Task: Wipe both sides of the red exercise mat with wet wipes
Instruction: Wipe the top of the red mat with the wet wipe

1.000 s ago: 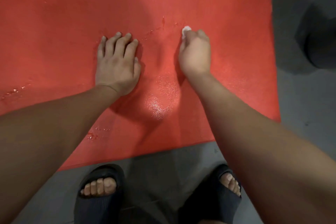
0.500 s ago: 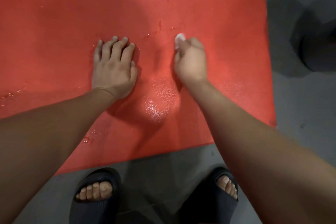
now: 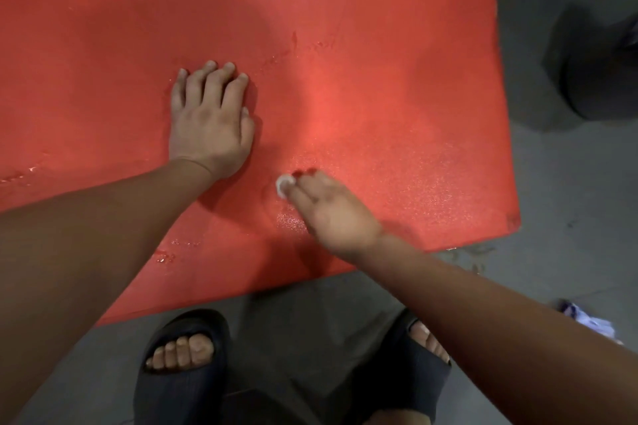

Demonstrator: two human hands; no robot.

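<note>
The right hand [image 3: 331, 214] pinches a balled wet wipe [image 3: 284, 186] against the red mat [image 3: 397, 97] by its near edge, most of the mat lying ahead, while the left hand [image 3: 210, 121] presses flat.

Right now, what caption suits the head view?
Left hand rests on the red mat; right hand pinches a white wipe against it.

Left hand [image 3: 210, 124] rests flat on the red mat [image 3: 397, 79]; right hand [image 3: 331, 214] holds a wipe [image 3: 283, 185] against it.
</note>
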